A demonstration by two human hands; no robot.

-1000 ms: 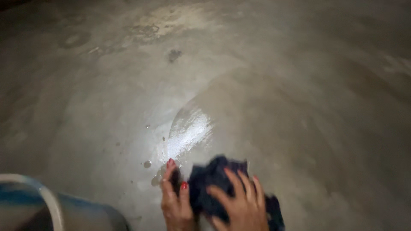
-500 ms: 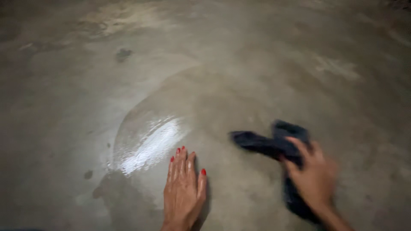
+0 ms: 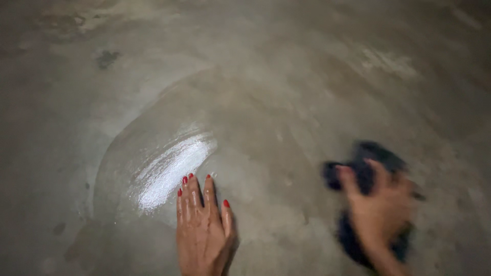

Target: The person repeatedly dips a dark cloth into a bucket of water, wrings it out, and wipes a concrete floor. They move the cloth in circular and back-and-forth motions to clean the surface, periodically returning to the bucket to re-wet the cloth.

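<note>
Right hand (image 3: 381,214) (blurred) grips dark cloth (image 3: 371,168).

floor (image 3: 286,76): bare concrete, open ahead and to both sides | wet patch (image 3: 163,163): shiny film, flat, blocks nothing | left hand (image 3: 202,230): flat on floor at the patch's near edge | right hand (image 3: 381,209): blurred, on dark cloth (image 3: 368,168), well apart from left | gap between the hands: open floor

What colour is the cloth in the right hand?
The cloth is dark, navy or near black, under the blurred right hand in the head view.
</note>
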